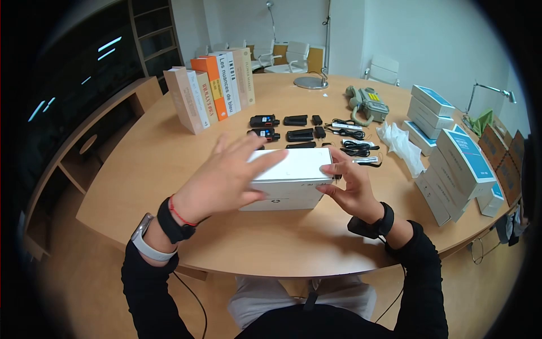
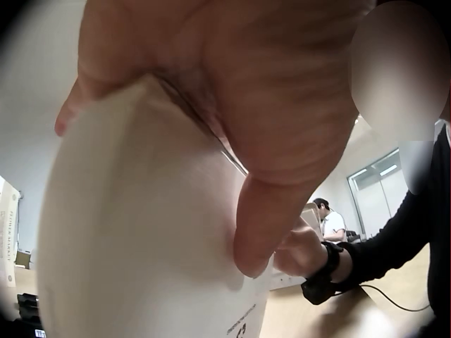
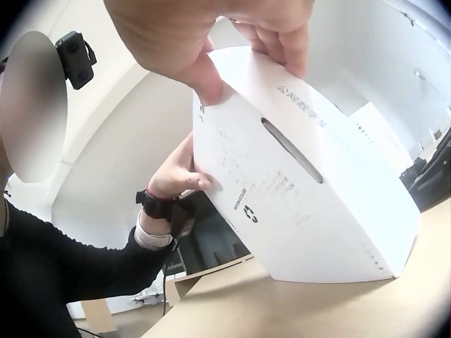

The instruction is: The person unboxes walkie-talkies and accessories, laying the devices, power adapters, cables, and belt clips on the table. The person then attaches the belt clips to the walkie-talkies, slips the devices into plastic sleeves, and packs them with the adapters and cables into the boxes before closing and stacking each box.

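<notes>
A white cardboard box [image 1: 285,196] stands upright on the table in front of me, with a slot [image 3: 292,151] in its narrow side. My left hand [image 1: 220,175], slightly blurred, holds its left end, fingers spread over the top and thumb on the front face. At the right end, my right hand [image 1: 354,187] grips the top corner, thumb on the front and fingertips over the upper edge. Behind the box lie black handheld devices [image 1: 263,121], black holders [image 1: 299,134], small adapters [image 1: 317,120] and coiled cables [image 1: 354,148].
A row of books [image 1: 219,85] stands at the back left. At the back right are a telephone [image 1: 370,103], crumpled plastic [image 1: 400,144] and stacked white-and-blue boxes [image 1: 460,169]. A lamp base [image 1: 310,83] sits at the far edge. Another person [image 2: 331,220] appears in the left wrist view.
</notes>
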Demonstrator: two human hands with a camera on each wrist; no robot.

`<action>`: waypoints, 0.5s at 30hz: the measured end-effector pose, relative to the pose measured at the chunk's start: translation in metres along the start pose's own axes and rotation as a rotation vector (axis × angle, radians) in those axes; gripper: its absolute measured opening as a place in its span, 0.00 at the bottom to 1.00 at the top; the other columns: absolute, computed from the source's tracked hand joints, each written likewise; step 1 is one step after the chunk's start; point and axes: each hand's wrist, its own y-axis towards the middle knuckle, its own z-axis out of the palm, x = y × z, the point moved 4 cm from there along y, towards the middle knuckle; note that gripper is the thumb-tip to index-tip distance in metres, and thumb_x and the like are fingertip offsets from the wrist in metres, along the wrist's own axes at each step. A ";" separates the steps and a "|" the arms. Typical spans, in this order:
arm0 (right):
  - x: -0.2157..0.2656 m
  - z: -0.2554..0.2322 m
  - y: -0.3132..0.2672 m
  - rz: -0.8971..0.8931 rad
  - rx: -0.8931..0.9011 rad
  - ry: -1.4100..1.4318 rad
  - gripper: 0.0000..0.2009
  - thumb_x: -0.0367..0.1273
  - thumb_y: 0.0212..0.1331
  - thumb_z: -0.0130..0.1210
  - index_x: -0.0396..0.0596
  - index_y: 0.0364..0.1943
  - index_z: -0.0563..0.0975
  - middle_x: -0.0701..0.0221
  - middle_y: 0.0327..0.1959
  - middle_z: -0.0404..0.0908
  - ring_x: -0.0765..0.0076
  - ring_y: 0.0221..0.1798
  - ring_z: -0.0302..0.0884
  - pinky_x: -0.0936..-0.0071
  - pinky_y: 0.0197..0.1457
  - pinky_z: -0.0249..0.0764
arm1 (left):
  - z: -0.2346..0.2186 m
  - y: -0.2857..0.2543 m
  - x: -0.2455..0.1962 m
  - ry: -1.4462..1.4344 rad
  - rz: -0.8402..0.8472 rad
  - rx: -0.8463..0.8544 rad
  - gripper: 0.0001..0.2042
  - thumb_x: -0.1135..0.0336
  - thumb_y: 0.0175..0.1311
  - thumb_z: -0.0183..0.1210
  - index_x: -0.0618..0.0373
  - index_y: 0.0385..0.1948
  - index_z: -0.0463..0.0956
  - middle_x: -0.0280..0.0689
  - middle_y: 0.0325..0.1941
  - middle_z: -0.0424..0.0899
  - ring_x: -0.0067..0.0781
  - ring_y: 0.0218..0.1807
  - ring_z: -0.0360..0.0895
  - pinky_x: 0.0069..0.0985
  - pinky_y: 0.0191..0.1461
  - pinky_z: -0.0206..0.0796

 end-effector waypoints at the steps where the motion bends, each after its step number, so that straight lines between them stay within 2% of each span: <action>1: 0.001 0.002 -0.002 0.000 -0.010 0.035 0.17 0.23 0.41 0.67 0.44 0.38 0.76 0.52 0.53 0.72 0.53 0.54 0.74 0.68 0.53 0.71 | -0.001 0.003 -0.007 -0.087 -0.001 0.041 0.31 0.65 0.45 0.67 0.47 0.56 0.69 0.46 0.51 0.71 0.45 0.52 0.69 0.36 0.52 0.62; 4: 0.016 0.009 -0.009 -0.045 0.000 0.059 0.20 0.22 0.40 0.66 0.44 0.41 0.75 0.52 0.56 0.69 0.48 0.57 0.70 0.67 0.54 0.70 | -0.005 -0.010 -0.015 -0.106 -0.053 0.108 0.31 0.66 0.44 0.67 0.45 0.57 0.69 0.43 0.47 0.73 0.45 0.47 0.71 0.35 0.49 0.63; 6: 0.035 0.016 -0.008 -0.065 0.171 0.082 0.23 0.22 0.40 0.66 0.46 0.45 0.72 0.53 0.59 0.65 0.47 0.59 0.67 0.65 0.56 0.70 | -0.013 -0.033 -0.026 -0.036 -0.040 0.046 0.30 0.65 0.43 0.67 0.43 0.55 0.71 0.42 0.44 0.73 0.43 0.45 0.72 0.34 0.47 0.64; 8: 0.055 0.019 -0.009 -0.102 0.180 0.012 0.25 0.25 0.44 0.65 0.47 0.50 0.70 0.54 0.61 0.61 0.46 0.59 0.65 0.60 0.59 0.68 | -0.025 -0.060 -0.029 0.039 -0.104 0.091 0.30 0.65 0.42 0.67 0.44 0.54 0.72 0.43 0.44 0.73 0.44 0.45 0.72 0.34 0.47 0.64; 11: 0.056 0.010 -0.014 -0.112 0.175 -0.020 0.25 0.28 0.47 0.63 0.46 0.52 0.69 0.54 0.59 0.63 0.47 0.58 0.66 0.61 0.59 0.67 | -0.043 -0.102 0.000 0.135 -0.319 0.024 0.30 0.68 0.42 0.66 0.42 0.54 0.72 0.43 0.43 0.73 0.45 0.44 0.71 0.36 0.46 0.63; 12: 0.049 0.008 -0.015 -0.041 0.238 0.000 0.24 0.29 0.48 0.62 0.46 0.52 0.69 0.56 0.57 0.65 0.49 0.57 0.67 0.63 0.58 0.68 | -0.041 -0.117 0.016 0.187 -0.382 -0.028 0.31 0.69 0.42 0.65 0.40 0.55 0.71 0.42 0.41 0.73 0.44 0.43 0.71 0.37 0.46 0.63; 13: 0.043 0.009 -0.017 0.030 0.302 0.023 0.23 0.30 0.49 0.62 0.46 0.52 0.69 0.57 0.55 0.67 0.50 0.56 0.68 0.65 0.56 0.69 | -0.039 -0.126 0.031 0.242 -0.402 -0.025 0.32 0.70 0.42 0.65 0.39 0.56 0.70 0.42 0.41 0.72 0.44 0.44 0.70 0.37 0.46 0.62; 15: 0.032 0.016 -0.021 0.057 0.319 0.039 0.22 0.31 0.50 0.61 0.46 0.51 0.69 0.58 0.53 0.69 0.52 0.55 0.69 0.66 0.55 0.69 | -0.024 -0.139 0.064 0.407 -0.411 -0.001 0.33 0.70 0.42 0.65 0.37 0.57 0.68 0.41 0.41 0.72 0.44 0.44 0.70 0.37 0.47 0.62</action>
